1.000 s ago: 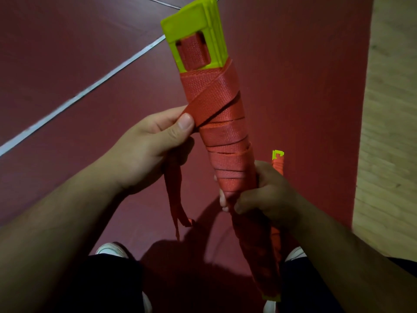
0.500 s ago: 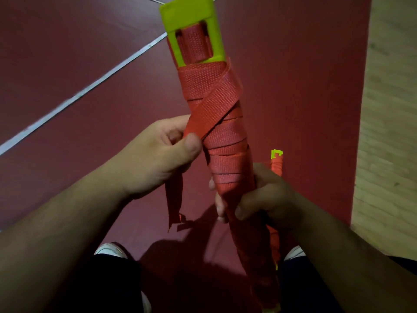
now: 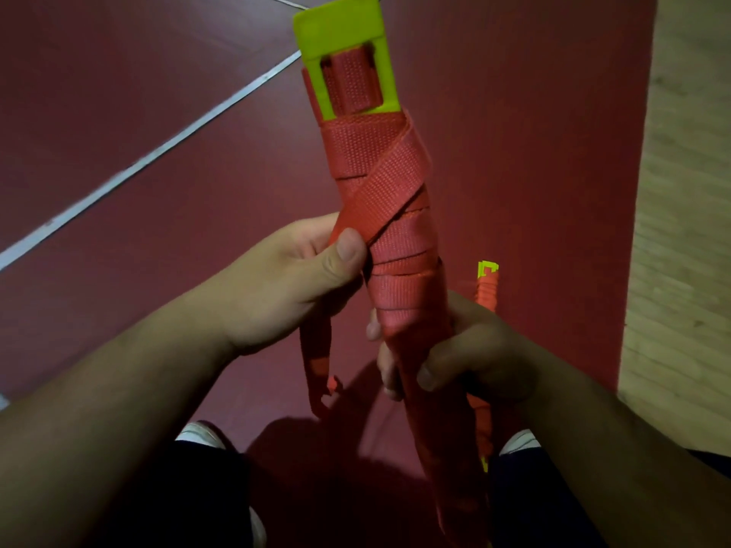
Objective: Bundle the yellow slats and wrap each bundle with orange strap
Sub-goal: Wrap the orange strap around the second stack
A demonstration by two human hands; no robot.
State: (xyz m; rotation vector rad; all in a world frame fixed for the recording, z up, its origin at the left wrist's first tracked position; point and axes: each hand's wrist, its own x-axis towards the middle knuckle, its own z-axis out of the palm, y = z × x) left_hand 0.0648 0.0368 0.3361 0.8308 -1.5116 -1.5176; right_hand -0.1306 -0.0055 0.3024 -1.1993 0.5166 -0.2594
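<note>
Above a red floor, right hand [image 3: 470, 350] grips slat bundle [image 3: 399, 270] steady; left hand [image 3: 285, 286] fingers pinch orange strap [image 3: 379, 195] taut for wrapping.

**Lighting and picture quality, head view**

Overall: dim indoor light with a warm cast, coming from ahead and to the left.
Brightest: the yellow-green plastic slat end [image 3: 340, 31] and the woven orange strap [image 3: 379, 168], whose weave is sharp.
Hands: the left hand [image 3: 292, 278] is well lit. The right hand [image 3: 474, 350], on the strap-wound bundle [image 3: 407, 294], is shaded.
Shadows: a dark patch lies on the dark red floor mat [image 3: 118, 112] at lower centre, and the forearms are murky.
Softness: the pale wooden floor [image 3: 692, 231] is blurred at the right edge.
Distortion: mild wide-angle stretch at the borders.
</note>
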